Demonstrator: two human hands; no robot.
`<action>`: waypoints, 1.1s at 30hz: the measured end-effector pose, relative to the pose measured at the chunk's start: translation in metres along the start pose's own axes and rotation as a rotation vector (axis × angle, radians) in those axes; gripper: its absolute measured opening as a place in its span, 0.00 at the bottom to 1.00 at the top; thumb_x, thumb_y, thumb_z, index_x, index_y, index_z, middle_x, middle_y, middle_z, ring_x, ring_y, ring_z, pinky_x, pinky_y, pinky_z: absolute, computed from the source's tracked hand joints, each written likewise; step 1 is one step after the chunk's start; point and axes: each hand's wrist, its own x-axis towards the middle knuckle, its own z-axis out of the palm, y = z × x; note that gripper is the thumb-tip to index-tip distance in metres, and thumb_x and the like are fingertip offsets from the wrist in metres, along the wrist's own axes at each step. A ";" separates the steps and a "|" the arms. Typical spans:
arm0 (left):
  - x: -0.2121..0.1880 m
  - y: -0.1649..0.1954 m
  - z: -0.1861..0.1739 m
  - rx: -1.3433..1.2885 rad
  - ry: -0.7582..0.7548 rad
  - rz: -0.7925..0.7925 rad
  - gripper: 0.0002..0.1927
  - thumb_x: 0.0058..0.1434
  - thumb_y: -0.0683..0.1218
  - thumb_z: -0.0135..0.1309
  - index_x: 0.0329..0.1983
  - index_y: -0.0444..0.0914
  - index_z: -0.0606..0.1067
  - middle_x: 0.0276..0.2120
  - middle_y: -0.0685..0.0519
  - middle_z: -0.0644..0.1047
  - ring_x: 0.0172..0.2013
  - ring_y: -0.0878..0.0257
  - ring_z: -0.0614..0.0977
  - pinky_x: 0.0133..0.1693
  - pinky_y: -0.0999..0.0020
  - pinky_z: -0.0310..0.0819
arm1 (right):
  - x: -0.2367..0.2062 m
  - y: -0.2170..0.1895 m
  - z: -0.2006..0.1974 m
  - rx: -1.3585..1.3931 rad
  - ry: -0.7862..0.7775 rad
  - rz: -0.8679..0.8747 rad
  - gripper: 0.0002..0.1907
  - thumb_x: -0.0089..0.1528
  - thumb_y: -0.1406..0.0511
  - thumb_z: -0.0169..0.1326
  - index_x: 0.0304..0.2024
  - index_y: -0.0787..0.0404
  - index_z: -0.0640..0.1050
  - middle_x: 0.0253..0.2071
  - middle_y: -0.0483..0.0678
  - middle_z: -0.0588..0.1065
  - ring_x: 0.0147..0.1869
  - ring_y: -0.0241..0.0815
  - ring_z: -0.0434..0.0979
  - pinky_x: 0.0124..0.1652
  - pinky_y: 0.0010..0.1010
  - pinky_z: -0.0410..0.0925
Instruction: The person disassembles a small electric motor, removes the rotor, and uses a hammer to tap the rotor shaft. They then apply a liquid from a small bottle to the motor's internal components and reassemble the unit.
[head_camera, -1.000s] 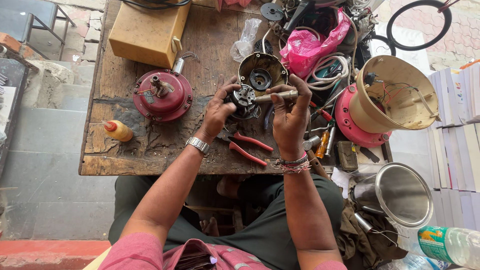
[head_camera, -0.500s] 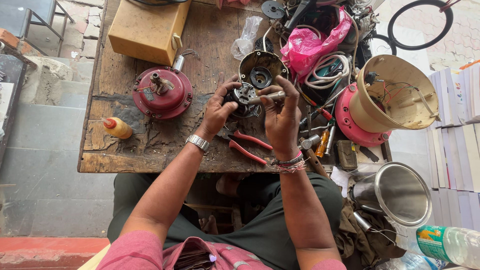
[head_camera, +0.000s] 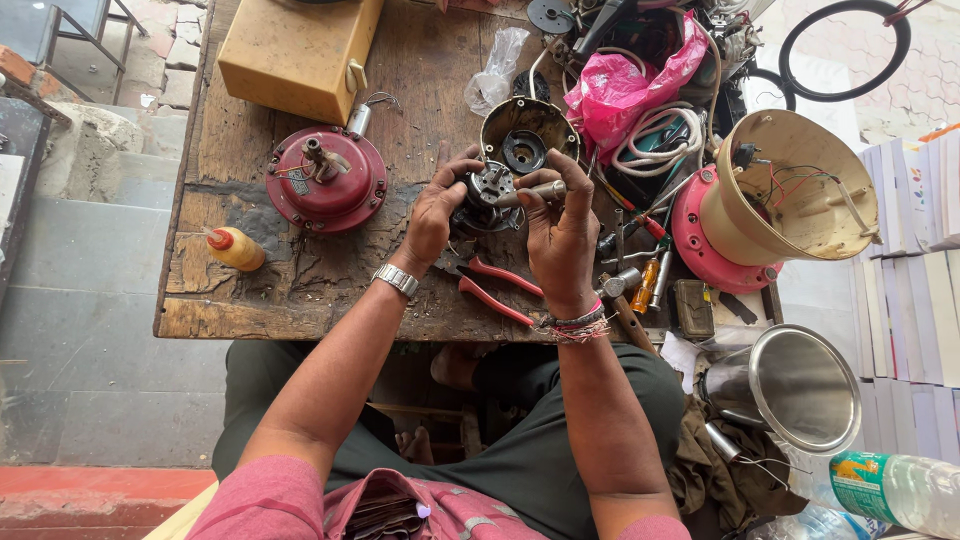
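Left hand (head_camera: 437, 215) grips the small dark metal motor core (head_camera: 487, 200) by its rim, over the worn wooden counter (head_camera: 250, 290); likely heavy, rigid, greasy. Right hand (head_camera: 562, 235) pinches a slim grey metal shaft (head_camera: 530, 192) at its centre.

Left hand (head_camera: 437, 215), right hand (head_camera: 560, 235): fingers curled, close together.

pliers (head_camera: 495, 289) red | bag (head_camera: 622, 88) pink | box (head_camera: 295, 55) yellow

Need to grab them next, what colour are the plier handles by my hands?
Red pliers, head view.
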 end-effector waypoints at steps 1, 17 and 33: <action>0.000 0.000 0.001 -0.037 0.007 -0.005 0.20 0.68 0.40 0.39 0.60 0.39 0.74 0.75 0.43 0.62 0.79 0.49 0.35 0.76 0.50 0.30 | 0.000 0.000 0.001 0.019 -0.006 -0.007 0.27 0.71 0.76 0.55 0.69 0.57 0.62 0.43 0.49 0.79 0.49 0.38 0.84 0.50 0.29 0.76; -0.003 -0.014 -0.003 0.053 -0.007 0.057 0.22 0.61 0.38 0.44 0.58 0.39 0.73 0.73 0.44 0.64 0.79 0.48 0.38 0.76 0.51 0.29 | -0.004 -0.007 0.008 -0.071 -0.078 -0.024 0.27 0.70 0.73 0.56 0.68 0.56 0.63 0.48 0.50 0.79 0.48 0.38 0.84 0.46 0.28 0.77; 0.000 -0.013 -0.003 -0.080 0.004 0.107 0.21 0.61 0.36 0.41 0.57 0.38 0.73 0.70 0.47 0.67 0.71 0.54 0.67 0.72 0.62 0.56 | -0.003 -0.026 0.012 -0.149 -0.048 -0.155 0.19 0.68 0.75 0.58 0.58 0.59 0.70 0.50 0.55 0.78 0.53 0.47 0.82 0.48 0.33 0.76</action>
